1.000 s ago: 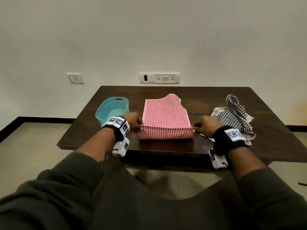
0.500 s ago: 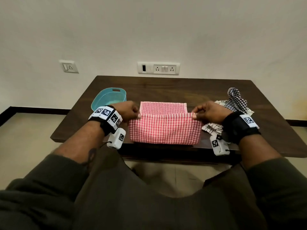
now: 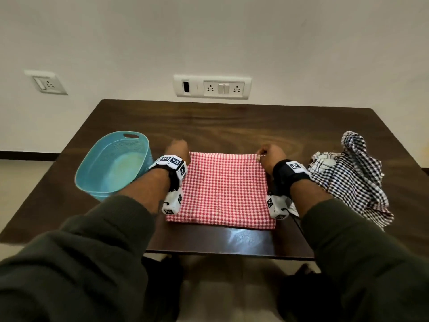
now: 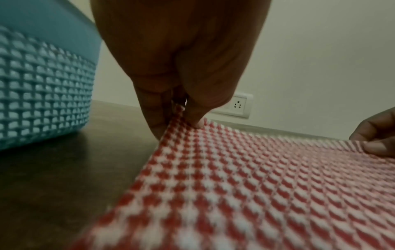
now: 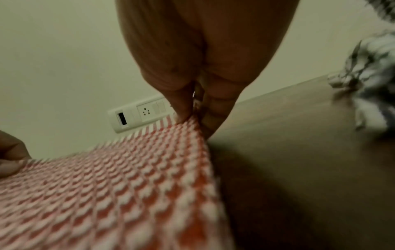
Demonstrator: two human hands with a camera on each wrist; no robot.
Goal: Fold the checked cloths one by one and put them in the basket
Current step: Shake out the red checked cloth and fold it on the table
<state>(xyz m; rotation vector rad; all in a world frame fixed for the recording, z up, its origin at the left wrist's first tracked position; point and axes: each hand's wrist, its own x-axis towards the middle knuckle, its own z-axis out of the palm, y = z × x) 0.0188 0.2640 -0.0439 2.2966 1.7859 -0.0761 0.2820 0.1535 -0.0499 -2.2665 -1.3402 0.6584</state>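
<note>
A red-and-white checked cloth (image 3: 225, 189) lies folded flat on the dark wooden table (image 3: 232, 126), near its front edge. My left hand (image 3: 178, 148) pinches the cloth's far left corner (image 4: 181, 118) between thumb and fingers. My right hand (image 3: 270, 154) pinches the far right corner (image 5: 195, 118) the same way. A turquoise plastic basket (image 3: 92, 168) stands empty just left of my left hand; its woven wall (image 4: 38, 93) fills the left of the left wrist view. A crumpled black-and-white checked cloth (image 3: 352, 173) lies to the right.
A second pale checked cloth (image 3: 321, 159) peeks out beside the black-and-white one. The table's back edge meets a white wall with a socket panel (image 3: 212, 88) and a smaller socket (image 3: 46, 83). Bare tabletop stretches behind the red cloth.
Both hands have carried the cloth's near edge away from me and laid it over the far edge, so the cloth now lies folded in half. The camera has tilted down.
</note>
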